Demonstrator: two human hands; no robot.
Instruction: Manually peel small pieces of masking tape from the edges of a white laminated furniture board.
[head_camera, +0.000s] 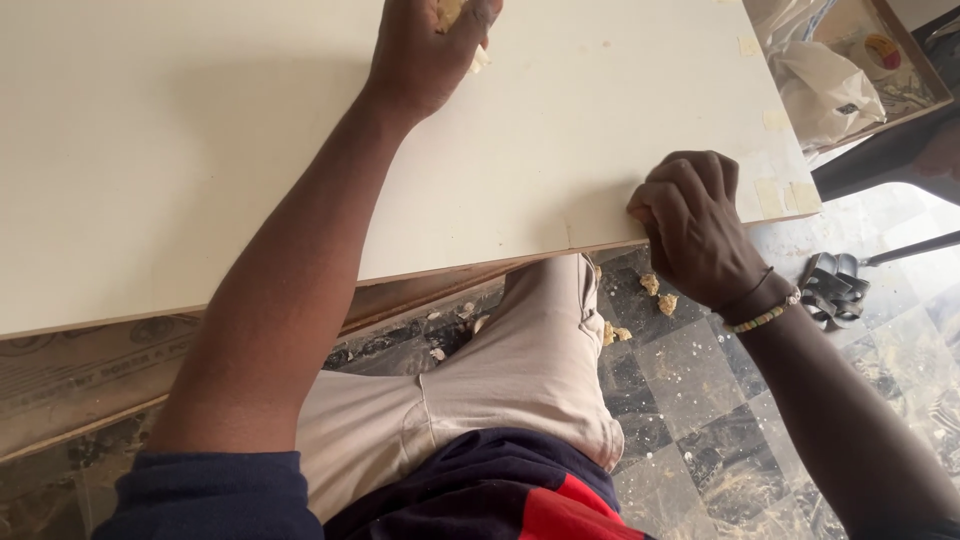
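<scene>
I read this as the filling step: my left hand (425, 45) presses a pale lump of filler (450, 12) onto the cream board (200, 150), fingers pinched around it. My right hand (695, 230) curls over the board's near edge, steadying it. The board's long axis runs left to right. Next calls for firm, even pressure.

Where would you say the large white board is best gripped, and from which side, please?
Probably at the near long edge of the white board, coming from the person's side. That edge overhangs its support, so fingers can curl under it, as the right hand does now. The left hand lies on the flat top holding a yellowish lump; the broad face offers nothing to close on.
</scene>
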